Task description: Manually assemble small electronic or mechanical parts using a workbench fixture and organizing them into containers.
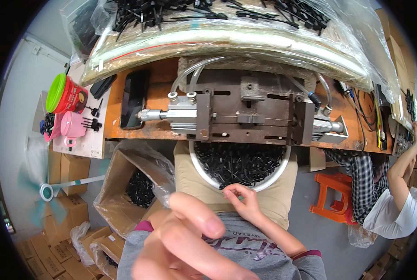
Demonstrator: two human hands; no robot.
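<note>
My left hand [185, 242] is raised close to the camera, large and slightly blurred. Its fingers are loosely bent and apart, and nothing shows in them. At the front rim of a white round basin [203, 173] on my lap, my right hand [242, 200] pinches a small dark piece, mostly hidden by the fingertips. Many small black plastic parts [238, 161] fill the basin. Just beyond it, a metal fixture [227, 105] with a pneumatic cylinder at either end is mounted on the wooden bench. A small dark block [249, 119] sits in its middle.
Black stemmed parts [171, 14] lie on the plastic-covered shelf above. A phone [134, 100], red tub [73, 95] and pink cup [73, 125] stand left. Below are a lined carton [119, 186] and a fan [46, 192]. Right: an orange stool [330, 196] and another person [392, 205].
</note>
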